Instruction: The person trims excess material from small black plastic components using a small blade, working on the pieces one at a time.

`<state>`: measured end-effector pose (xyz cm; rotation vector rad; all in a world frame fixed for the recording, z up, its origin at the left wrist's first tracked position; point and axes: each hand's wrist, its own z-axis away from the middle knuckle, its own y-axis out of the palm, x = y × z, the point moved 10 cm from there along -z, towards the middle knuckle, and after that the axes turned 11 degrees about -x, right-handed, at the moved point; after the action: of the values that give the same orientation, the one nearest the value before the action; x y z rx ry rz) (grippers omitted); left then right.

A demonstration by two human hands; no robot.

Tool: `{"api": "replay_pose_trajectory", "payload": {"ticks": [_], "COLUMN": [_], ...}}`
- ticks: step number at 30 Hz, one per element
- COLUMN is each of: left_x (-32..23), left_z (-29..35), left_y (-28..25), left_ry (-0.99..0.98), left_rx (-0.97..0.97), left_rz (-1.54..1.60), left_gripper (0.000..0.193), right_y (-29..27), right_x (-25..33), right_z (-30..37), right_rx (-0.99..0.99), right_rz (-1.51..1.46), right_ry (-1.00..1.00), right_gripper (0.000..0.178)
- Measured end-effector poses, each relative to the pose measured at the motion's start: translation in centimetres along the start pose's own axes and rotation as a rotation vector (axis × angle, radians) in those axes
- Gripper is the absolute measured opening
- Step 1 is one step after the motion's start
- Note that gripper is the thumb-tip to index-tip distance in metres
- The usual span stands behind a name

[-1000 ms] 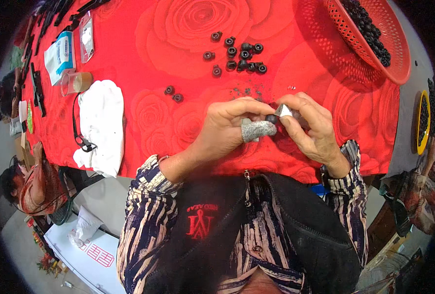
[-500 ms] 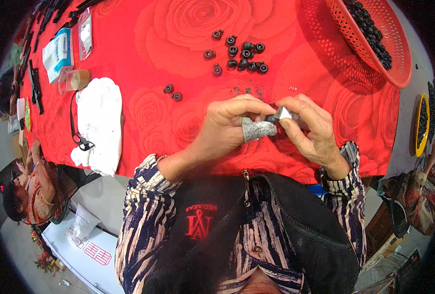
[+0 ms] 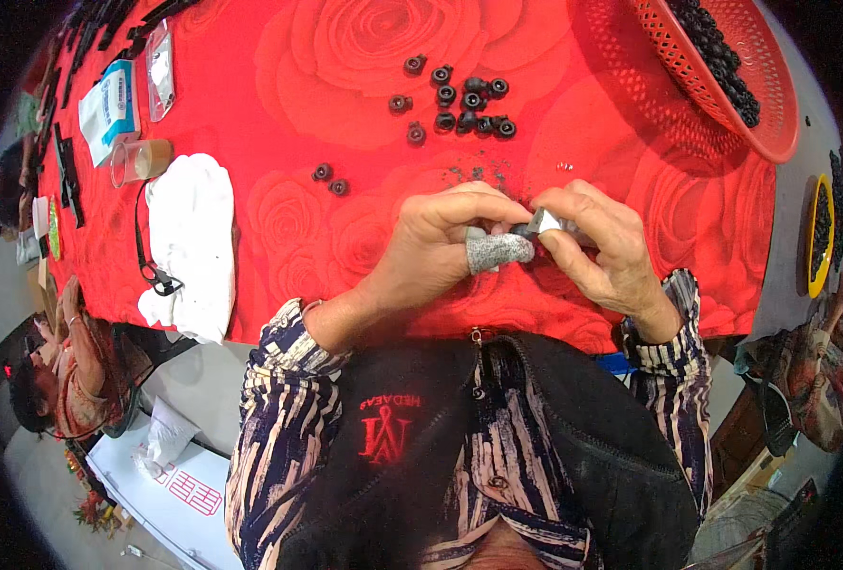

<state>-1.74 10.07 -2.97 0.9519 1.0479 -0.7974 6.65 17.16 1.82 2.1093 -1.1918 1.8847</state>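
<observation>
Left hand: by the left hand (image 3: pixel 431 233), a small black piece (image 3: pixel 519 230) is grasped between the forefinger and the thumb, which is covered with a grey speckled wrap (image 3: pixel 499 252).
Right hand: by the right hand (image 3: pixel 604 242), a small silver metal tool (image 3: pixel 546 221) is pinched between thumb and forefinger.
Black piece: it is held above the near part of the red tablecloth (image 3: pixel 317 261), just beside the metal tool; whether they are touching cannot be told.
Crumbs: beyond the hands, dark crumbs (image 3: pixel 477 174) are scattered.
Loose pieces: farther away, a group of round black pieces (image 3: pixel 444 122) is gathered; two more pieces (image 3: pixel 339 188) are placed apart, to the left.
Basket: at the far right, a red basket (image 3: pixel 781 119) is filled partly with dark pieces.
Left side: a white cloth (image 3: pixel 191 247) is laid near a clear cup (image 3: pixel 139 161).
</observation>
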Motion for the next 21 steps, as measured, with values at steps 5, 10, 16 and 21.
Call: {"api": "replay_pose_trajectory", "payload": {"ticks": [5, 10, 16, 21], "left_x": [0.5, 0.7, 1.1, 0.7], "left_z": [0.1, 0.2, 0.3, 0.2], "left_y": [-0.1, -0.2, -0.2, 0.1], "left_ry": [-0.078, -0.147, -0.169, -0.097], "left_rx": [-0.018, -0.034, 0.0, 0.066], "left_rz": [0.037, 0.04, 0.08, 0.058], "left_gripper": [0.021, 0.021, 0.02, 0.021], "right_y": [0.1, 0.0, 0.0, 0.1], "right_x": [0.2, 0.2, 0.2, 0.3], "right_z": [-0.1, -0.1, 0.0, -0.2], "right_rx": [0.004, -0.02, -0.003, 0.018], "right_rz": [0.002, 0.008, 0.035, 0.026], "right_ry": [-0.034, -0.022, -0.05, -0.061], "right_gripper": [0.021, 0.021, 0.021, 0.021]}}
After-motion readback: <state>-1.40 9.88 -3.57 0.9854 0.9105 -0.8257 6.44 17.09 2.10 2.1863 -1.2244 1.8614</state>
